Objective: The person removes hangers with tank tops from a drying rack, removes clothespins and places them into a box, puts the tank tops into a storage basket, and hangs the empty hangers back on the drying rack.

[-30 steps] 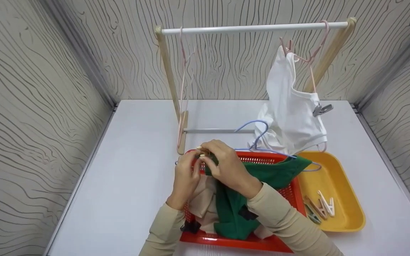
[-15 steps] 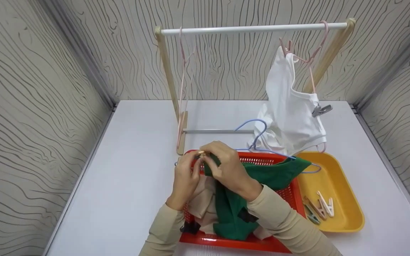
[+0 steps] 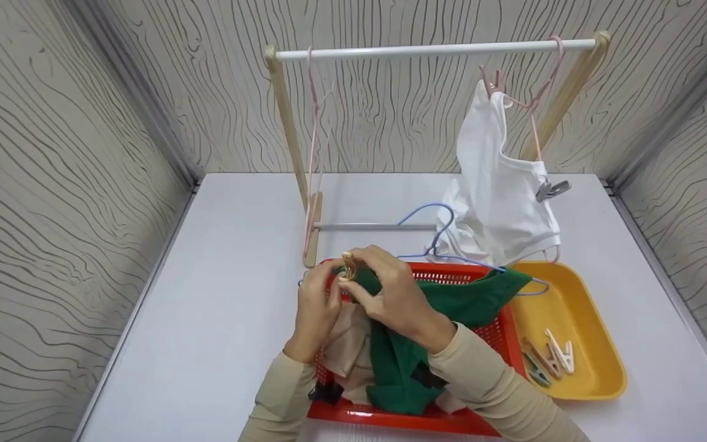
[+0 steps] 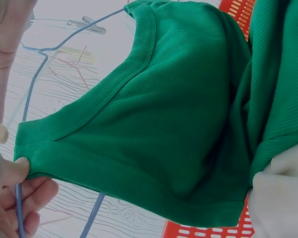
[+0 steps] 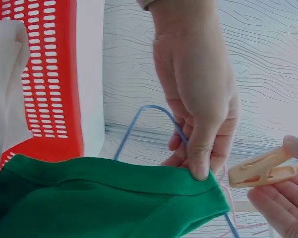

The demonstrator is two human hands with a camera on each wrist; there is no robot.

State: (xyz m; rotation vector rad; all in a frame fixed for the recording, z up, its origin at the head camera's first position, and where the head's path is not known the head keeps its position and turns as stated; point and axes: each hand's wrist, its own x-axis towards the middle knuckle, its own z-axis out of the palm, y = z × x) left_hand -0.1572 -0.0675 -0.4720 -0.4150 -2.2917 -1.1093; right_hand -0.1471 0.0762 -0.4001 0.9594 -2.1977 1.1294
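Note:
My left hand pinches the shoulder strap of a green ribbed tank top together with the blue wire hanger inside it. Between thumb and fingers, my right hand holds a light orange clothespin. Its nose points at the strap beside my left thumb, with a small gap between them in the right wrist view. The hanger's hook points away from me, and the top's other shoulder hangs on its right arm. The lower part of the top drapes into a red basket.
Beige cloth lies in the basket. A yellow tray on the right holds several clothespins. Behind stands a rack with a white rail, bearing a bare pink hanger and a white garment clipped to another.
The clothespin has turned in my right fingers and shows more plainly, its handles between thumb and fingertips. The blue hanger and top have shifted slightly left. My left hand keeps its grip.

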